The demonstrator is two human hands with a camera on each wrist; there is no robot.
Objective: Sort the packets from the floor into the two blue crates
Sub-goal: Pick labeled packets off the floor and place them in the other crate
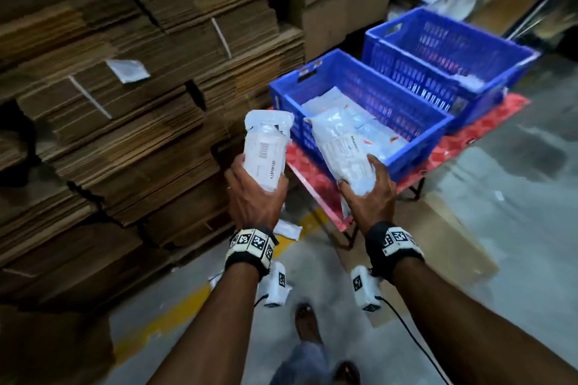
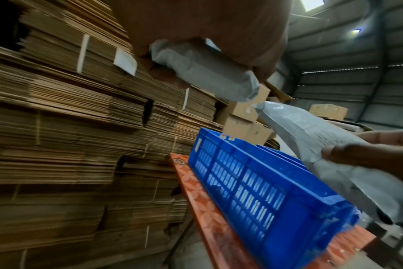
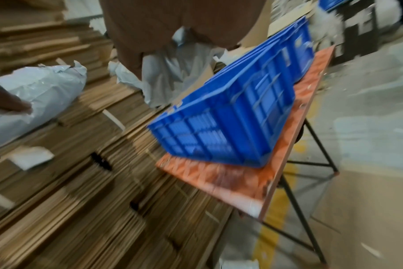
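Note:
My left hand (image 1: 255,194) grips a white packet (image 1: 266,147) with a barcode label, held upright left of the near blue crate (image 1: 416,151). My right hand (image 1: 372,194) grips a second white packet (image 1: 341,150) with printed text, its top leaning over the near crate's front corner. Several white packets lie inside that crate. The far blue crate (image 1: 488,87) stands behind it, with something white at its right end. In the left wrist view the left packet (image 2: 209,72) sits under my palm and the right one (image 2: 315,143) above the crate (image 2: 253,183). The right wrist view shows the near crate (image 3: 230,131).
Both crates stand on a red patterned folding table (image 1: 316,187) with black legs. Tall stacks of flattened cardboard (image 1: 125,119) rise on the left, cardboard boxes (image 1: 331,3) behind. A white packet (image 1: 287,230) lies on the grey floor by a yellow line (image 1: 175,309). My shoe (image 1: 308,322) is below.

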